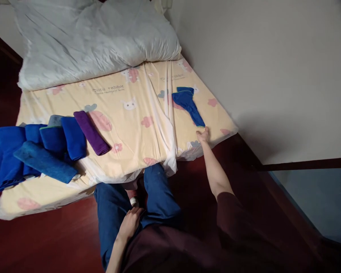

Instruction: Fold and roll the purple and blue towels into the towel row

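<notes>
A blue cloth [187,104] with thin green edging lies rumpled on the right part of the bed, its narrow end pointing toward me. My right hand [203,135] is on the sheet at that narrow end, thumb and fingers apart, close against the green edge. Whether a fingertip touches the cloth is hard to make out. My left hand [131,222] rests on my lap with its fingers laid over my blue trousers, holding nothing that I can see.
The bed has a yellow rabbit-print sheet [130,125]. At left are several folded blue cloths [52,140], a rolled blue cloth [45,162] and a rolled purple cloth [91,132]. A large white quilt [99,38] covers the far end. A wall [261,83] stands on the right.
</notes>
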`<action>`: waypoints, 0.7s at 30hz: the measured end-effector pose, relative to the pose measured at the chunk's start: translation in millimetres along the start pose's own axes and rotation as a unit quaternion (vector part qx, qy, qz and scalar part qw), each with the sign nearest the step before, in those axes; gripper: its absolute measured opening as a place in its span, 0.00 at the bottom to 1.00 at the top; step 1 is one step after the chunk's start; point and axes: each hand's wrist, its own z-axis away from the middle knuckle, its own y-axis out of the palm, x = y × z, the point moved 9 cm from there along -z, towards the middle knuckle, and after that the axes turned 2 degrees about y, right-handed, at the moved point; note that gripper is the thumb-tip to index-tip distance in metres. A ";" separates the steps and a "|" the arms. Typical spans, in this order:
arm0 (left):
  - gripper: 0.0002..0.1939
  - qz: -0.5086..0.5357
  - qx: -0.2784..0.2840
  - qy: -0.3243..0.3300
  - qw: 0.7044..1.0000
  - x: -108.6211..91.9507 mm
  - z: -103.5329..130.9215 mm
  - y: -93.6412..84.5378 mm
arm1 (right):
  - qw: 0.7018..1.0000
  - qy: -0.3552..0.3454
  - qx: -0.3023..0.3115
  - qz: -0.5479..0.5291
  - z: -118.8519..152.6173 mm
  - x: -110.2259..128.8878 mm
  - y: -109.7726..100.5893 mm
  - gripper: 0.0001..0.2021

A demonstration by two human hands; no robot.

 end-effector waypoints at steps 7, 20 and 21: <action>0.24 0.064 -0.062 -0.009 0.996 19.3 5.4 1.3 | 0.997 0.074 0.001 0.023 -34.9 1.3 13.7 0.36; 0.21 0.196 -0.186 0.009 0.963 13.8 4.6 -26.6 | 0.945 -0.322 -0.014 -0.048 57.3 163.4 -14.5 0.17; 0.20 0.213 -0.208 0.004 0.955 14.6 7.7 -32.7 | 0.919 -0.388 0.010 -0.066 90.5 185.0 -14.1 0.16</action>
